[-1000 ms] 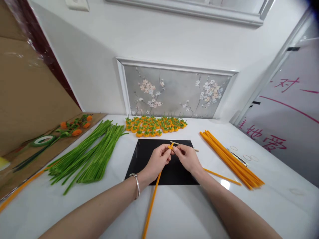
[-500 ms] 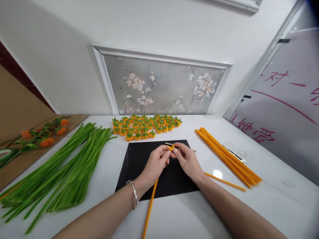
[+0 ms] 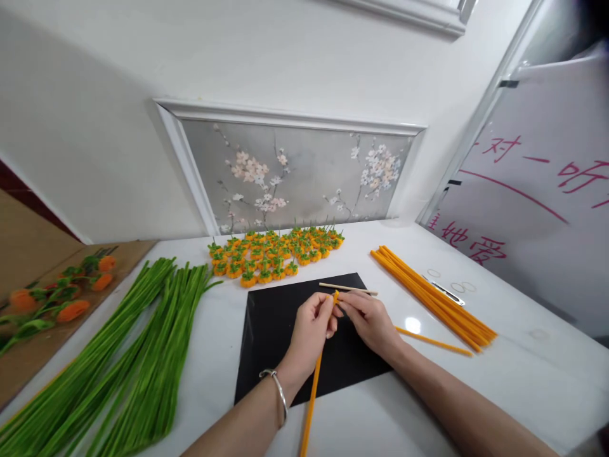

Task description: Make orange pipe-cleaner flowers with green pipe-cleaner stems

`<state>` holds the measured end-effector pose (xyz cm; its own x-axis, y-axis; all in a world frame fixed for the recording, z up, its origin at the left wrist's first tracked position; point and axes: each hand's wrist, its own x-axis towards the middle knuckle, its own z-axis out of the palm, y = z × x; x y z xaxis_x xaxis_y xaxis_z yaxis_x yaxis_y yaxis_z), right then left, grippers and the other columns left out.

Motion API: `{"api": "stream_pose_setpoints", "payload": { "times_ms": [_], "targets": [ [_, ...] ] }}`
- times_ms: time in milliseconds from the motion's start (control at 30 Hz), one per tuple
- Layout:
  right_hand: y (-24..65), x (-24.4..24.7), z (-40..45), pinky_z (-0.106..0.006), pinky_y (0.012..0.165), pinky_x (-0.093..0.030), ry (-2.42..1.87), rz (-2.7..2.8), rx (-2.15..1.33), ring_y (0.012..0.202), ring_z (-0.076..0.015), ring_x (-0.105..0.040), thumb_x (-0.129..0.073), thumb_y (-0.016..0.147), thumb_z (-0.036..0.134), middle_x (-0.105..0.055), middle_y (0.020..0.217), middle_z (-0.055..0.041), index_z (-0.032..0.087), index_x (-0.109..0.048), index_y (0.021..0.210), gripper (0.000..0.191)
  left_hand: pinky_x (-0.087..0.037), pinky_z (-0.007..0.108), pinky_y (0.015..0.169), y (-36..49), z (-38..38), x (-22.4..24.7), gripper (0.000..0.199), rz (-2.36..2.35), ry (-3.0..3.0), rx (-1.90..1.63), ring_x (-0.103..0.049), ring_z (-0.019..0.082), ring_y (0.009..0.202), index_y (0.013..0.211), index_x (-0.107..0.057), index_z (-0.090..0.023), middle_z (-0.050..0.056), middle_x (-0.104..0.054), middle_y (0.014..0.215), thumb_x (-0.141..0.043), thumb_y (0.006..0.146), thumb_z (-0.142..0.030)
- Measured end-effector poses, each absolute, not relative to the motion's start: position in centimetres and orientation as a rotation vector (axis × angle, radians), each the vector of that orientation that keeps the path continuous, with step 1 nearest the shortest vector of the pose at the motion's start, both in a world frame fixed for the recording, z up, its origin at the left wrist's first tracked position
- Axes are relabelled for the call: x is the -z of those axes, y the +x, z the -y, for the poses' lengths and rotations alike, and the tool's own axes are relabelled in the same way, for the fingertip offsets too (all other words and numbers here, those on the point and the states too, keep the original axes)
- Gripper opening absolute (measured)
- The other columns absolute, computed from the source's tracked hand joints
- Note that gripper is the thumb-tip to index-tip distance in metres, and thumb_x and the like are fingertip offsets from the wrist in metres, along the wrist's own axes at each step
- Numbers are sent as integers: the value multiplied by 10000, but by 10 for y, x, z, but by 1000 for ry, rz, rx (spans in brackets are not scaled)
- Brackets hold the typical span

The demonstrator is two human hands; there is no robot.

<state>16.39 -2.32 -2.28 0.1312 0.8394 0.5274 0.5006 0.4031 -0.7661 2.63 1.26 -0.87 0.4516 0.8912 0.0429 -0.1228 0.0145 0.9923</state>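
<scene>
Both hands meet over the black mat [image 3: 271, 343], fingers pinched around an orange pipe cleaner [image 3: 311, 406]. My left hand [image 3: 314, 320] grips it, and one long end hangs down toward me past the wrist. At the fingertips a small bent bit of the orange fuzz shows. My right hand [image 3: 368, 317] pinches the same spot from the other side. Another orange length [image 3: 435, 341] sticks out beyond the right wrist; whether it joins the held piece is hidden. Just behind the fingers a thin pale stick [image 3: 347, 289] lies on the mat.
Green pipe cleaners [image 3: 157, 355] lie in a heap at left, beside cardboard [image 3: 128, 254] with orange flowers [image 3: 73, 310]. Small orange pumpkin-like pieces with green tops [image 3: 266, 254] stand in rows at the back. At right are orange pipe cleaners [image 3: 428, 295], a small metal tool [image 3: 445, 291] and clear rings [image 3: 464, 287].
The view has shifted slightly. The orange crossing at the fingertips now shows as a smaller bent tip, and the right fingers are stretched flatter toward the left hand.
</scene>
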Motion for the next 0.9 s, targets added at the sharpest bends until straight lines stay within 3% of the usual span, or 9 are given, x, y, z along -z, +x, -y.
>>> {"api": "stream_pose_setpoints", "payload": {
  "times_ms": [267,567,700,800,900],
  "targets": [
    [167,26,20,-311,730,-532,-1243,1437,-368,803,-185,-646,-576,863,254,-692,881,-59,218,-725,923,164,-200,178,397,31,-15,7,287,-733,1263,-888,-312,34,413,690,-540,-148,-27,-525,598,-558,833,-396],
    [167,24,23,-328,784,-538,-1205,1544,-285,852,-189,-661,-539,876,219,-707,921,-56,241,-723,940,196,-168,172,371,25,-14,5,328,-711,1174,-825,-334,27,373,677,-523,-148,-8,-570,596,-586,802,-445],
    [171,25,25,-344,767,-534,-1162,1667,-222,853,-195,-648,-485,897,194,-702,934,-63,259,-735,958,265,-214,178,346,23,-18,6,313,-702,1112,-765,-413,54,354,644,-539,-144,12,-580,546,-583,793,-415],
    [174,23,27,-367,798,-511,-1165,1860,0,868,-197,-628,-420,910,121,-707,984,-50,281,-715,1048,362,-293,191,361,22,-23,7,325,-685,1064,-736,-455,70,366,609,-564,-130,21,-568,521,-561,806,-389],
    [175,19,29,-360,728,-512,-1225,1963,211,817,-200,-610,-383,911,78,-712,1000,-50,274,-697,1100,416,-329,181,392,21,-24,6,356,-647,1030,-728,-461,60,399,614,-583,-120,21,-564,543,-547,829,-402]
  ]
}}
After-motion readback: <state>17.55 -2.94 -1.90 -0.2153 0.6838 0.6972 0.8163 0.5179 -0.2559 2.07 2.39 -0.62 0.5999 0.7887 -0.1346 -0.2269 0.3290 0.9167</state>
